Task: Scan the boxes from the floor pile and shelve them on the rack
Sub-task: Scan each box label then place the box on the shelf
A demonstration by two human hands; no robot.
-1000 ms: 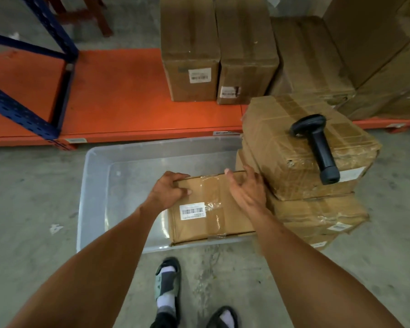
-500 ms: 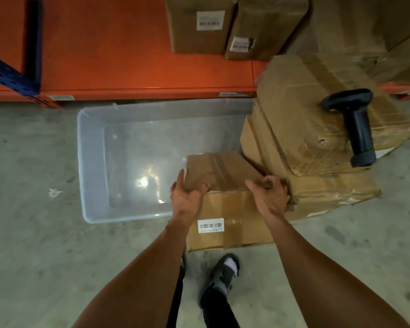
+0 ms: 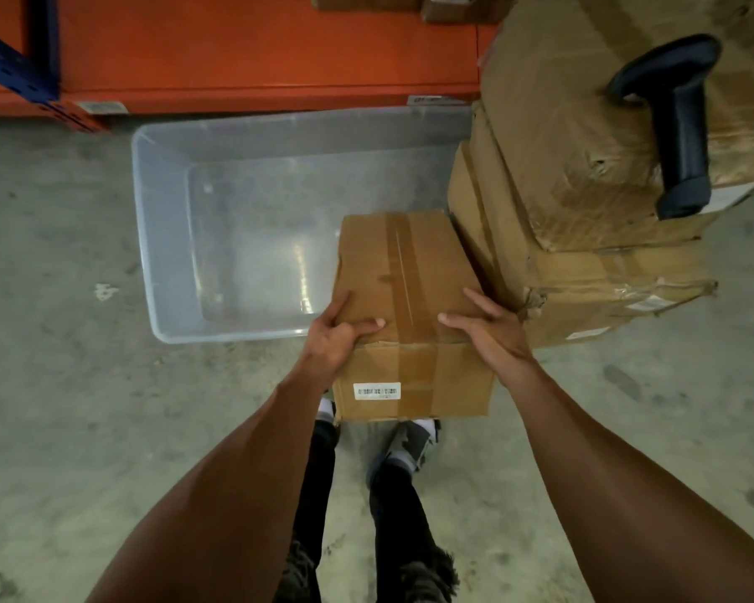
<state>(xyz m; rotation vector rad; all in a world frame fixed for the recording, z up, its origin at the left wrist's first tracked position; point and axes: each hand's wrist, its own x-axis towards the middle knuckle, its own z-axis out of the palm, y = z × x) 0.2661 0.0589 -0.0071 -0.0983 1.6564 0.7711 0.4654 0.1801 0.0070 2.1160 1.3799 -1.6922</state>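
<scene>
I hold a taped cardboard box [image 3: 405, 272] in the air over my feet, its white barcode label [image 3: 376, 391] on the side facing me. My left hand [image 3: 334, 341] grips its near left corner and my right hand [image 3: 490, 330] grips its near right corner. To the right stands the floor pile of cardboard boxes [image 3: 584, 272]. A black handheld scanner [image 3: 675, 124] lies on the top box of that pile. The orange rack shelf [image 3: 257, 50] runs along the top, with the bottoms of shelved boxes [image 3: 366, 1] just showing.
A clear plastic tub [image 3: 166, 237] sits on the concrete floor, left of the held box and in front of the shelf. A blue rack upright [image 3: 14, 69] crosses the top left. My legs and feet [image 3: 388, 493] are below the box.
I have lifted the box out of the tub and pulled it toward me. My view has tilted further down, so the shelf and its boxes have slid up out of frame.
</scene>
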